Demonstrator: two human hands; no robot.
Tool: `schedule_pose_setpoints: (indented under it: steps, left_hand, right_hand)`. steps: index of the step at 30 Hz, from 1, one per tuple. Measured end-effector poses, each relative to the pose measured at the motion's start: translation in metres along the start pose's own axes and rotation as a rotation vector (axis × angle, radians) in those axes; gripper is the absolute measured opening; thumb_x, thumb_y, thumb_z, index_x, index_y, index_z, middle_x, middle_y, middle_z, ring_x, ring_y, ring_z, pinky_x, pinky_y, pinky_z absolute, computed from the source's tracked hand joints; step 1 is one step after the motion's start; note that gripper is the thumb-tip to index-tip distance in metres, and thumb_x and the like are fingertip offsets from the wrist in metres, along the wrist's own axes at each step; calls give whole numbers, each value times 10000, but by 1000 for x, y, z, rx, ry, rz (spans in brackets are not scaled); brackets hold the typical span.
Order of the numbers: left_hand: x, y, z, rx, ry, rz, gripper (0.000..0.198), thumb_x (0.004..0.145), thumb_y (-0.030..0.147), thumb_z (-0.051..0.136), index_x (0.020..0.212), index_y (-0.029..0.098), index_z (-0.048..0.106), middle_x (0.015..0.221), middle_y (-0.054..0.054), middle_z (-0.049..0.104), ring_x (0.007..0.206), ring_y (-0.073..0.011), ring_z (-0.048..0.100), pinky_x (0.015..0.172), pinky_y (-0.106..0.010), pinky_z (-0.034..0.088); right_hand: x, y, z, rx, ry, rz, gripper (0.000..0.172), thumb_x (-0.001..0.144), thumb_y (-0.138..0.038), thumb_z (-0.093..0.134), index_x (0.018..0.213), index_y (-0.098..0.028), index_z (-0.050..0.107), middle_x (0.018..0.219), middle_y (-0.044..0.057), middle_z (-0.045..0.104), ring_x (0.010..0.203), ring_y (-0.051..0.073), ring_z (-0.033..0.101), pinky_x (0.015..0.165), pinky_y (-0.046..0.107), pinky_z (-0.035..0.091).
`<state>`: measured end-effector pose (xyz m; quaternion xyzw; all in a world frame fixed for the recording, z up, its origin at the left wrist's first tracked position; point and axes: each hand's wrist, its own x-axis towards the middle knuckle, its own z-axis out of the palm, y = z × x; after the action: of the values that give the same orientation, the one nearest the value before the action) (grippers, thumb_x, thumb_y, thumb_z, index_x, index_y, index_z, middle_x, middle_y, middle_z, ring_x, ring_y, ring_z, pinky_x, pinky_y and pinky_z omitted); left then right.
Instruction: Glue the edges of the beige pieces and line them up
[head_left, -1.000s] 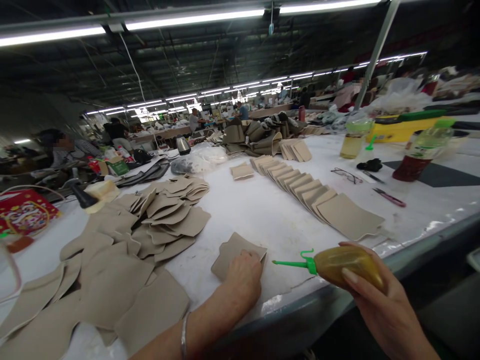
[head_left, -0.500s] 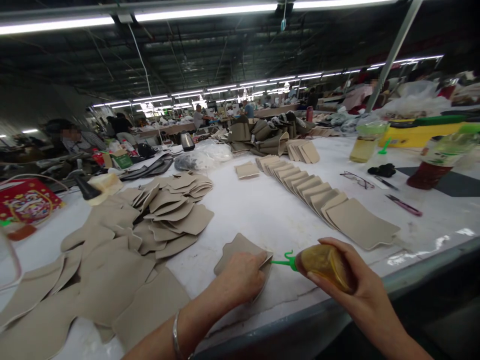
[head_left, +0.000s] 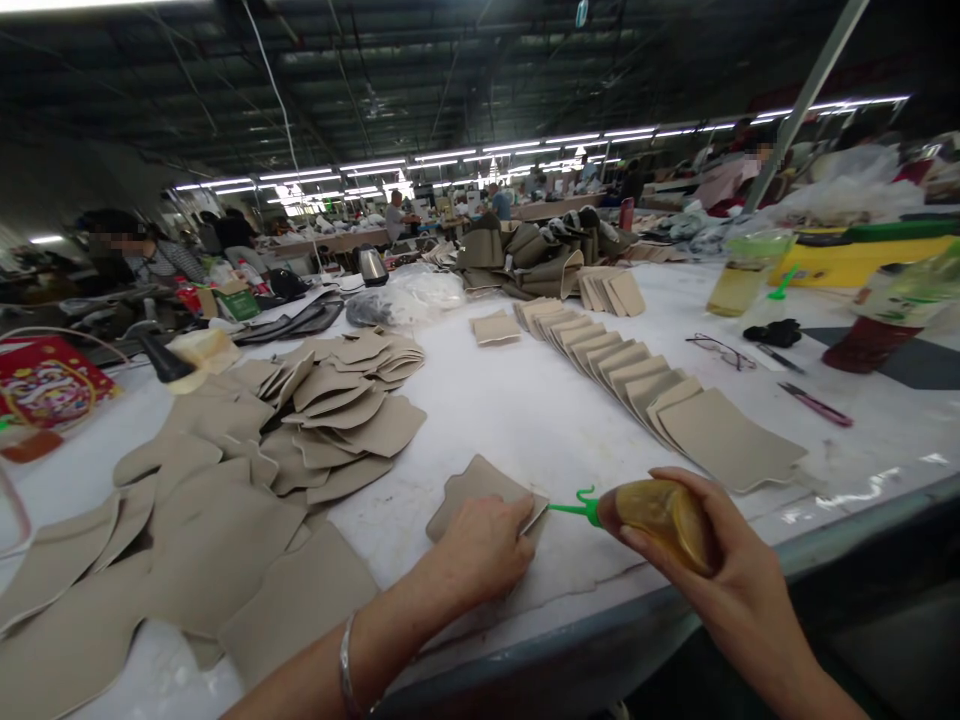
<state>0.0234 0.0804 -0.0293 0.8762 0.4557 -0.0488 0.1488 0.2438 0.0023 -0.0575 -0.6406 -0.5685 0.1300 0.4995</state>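
My left hand (head_left: 480, 548) presses with curled fingers on a beige cut piece (head_left: 469, 488) that lies near the front edge of the white table (head_left: 517, 410). My right hand (head_left: 709, 560) grips a soft amber glue bottle (head_left: 664, 510). Its green nozzle (head_left: 574, 508) points left and reaches the right edge of the beige piece, just beside my left fingers.
A loose heap of beige pieces (head_left: 247, 470) covers the left of the table. An overlapping row of pieces (head_left: 637, 385) runs back on the right. Glasses (head_left: 720, 350), a pink cutter (head_left: 817, 405), bottles (head_left: 742, 275) and a red bag (head_left: 45, 380) lie around. People work at far tables.
My right hand has brought the glue bottle left, from well clear of the piece to its right edge. My left hand has stayed on the piece.
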Motion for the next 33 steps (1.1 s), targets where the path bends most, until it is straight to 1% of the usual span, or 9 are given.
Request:
schedule_pose_setpoints:
  steps: [2, 5, 7, 11, 16, 21, 25, 30, 33]
  left_hand:
    - [-1, -1, 1, -16, -3, 1, 412, 806, 247, 431, 1188, 262, 585, 922, -83, 656, 831, -260, 629, 710, -331, 465]
    - [-2, -2, 1, -38, 1, 11, 446, 811, 265, 433, 1240, 275, 556, 937, -81, 648, 850, -262, 629, 734, -336, 470]
    - [-3, -2, 2, -44, 3, 17, 438, 823, 272, 418, 1239, 274, 553, 929, -79, 643, 844, -261, 629, 739, -338, 472]
    - [-4, -3, 2, -50, 6, 29, 432, 841, 272, 393, 1243, 269, 551, 931, -80, 639, 843, -256, 627, 749, -337, 473]
    - [-4, -5, 5, -79, 10, 20, 511, 842, 247, 381, 1339, 271, 499, 963, -80, 642, 861, -250, 629, 777, -340, 477]
    - [-5, -9, 6, -140, 6, 23, 536, 852, 233, 373, 1378, 264, 474, 1064, -80, 644, 955, -247, 620, 858, -335, 465]
    - [-6, -10, 8, -142, 8, 15, 534, 859, 224, 360, 1379, 275, 467, 1037, -73, 644, 936, -242, 626, 848, -330, 469]
    - [-6, -11, 12, -158, 25, 4, 534, 862, 226, 351, 1383, 256, 463, 1057, -86, 637, 947, -254, 621, 861, -348, 468]
    - [-6, -11, 12, -173, 25, 9, 538, 861, 211, 349, 1386, 253, 459, 1065, -83, 636, 964, -246, 617, 883, -343, 460]
  right_hand:
    - [-1, 2, -1, 19, -24, 21, 494, 770, -512, 717, 1168, -279, 541, 1067, 24, 613, 934, 258, 607, 801, 320, 481]
    - [-2, 5, -2, 91, -110, 77, 487, 770, -507, 719, 1158, -272, 542, 1001, 17, 637, 858, 239, 627, 711, 280, 513]
    - [-2, 7, -2, 124, -118, 106, 483, 766, -505, 721, 1148, -269, 546, 973, 14, 642, 841, 238, 629, 687, 274, 518]
    - [-3, 10, -1, 134, -45, 132, 501, 738, -510, 740, 1133, -266, 552, 978, 14, 635, 853, 249, 625, 735, 299, 514]
    - [-13, 14, 0, 207, -185, 159, 482, 771, -471, 726, 1165, -265, 539, 982, 17, 644, 867, 242, 627, 690, 259, 522]
    - [-24, 17, 3, 227, -107, 174, 485, 768, -468, 732, 1165, -268, 539, 990, 10, 635, 855, 227, 626, 733, 256, 509]
    - [-35, 17, 4, 237, -197, 160, 470, 785, -457, 719, 1177, -267, 543, 1018, 20, 640, 863, 229, 632, 727, 247, 509]
    - [-44, 18, 4, 261, -165, 201, 482, 793, -455, 717, 1191, -264, 522, 974, 19, 644, 838, 221, 631, 720, 237, 501]
    - [-49, 18, 4, 280, -247, 192, 504, 807, -458, 707, 1218, -264, 491, 984, 24, 638, 839, 225, 632, 716, 246, 510]
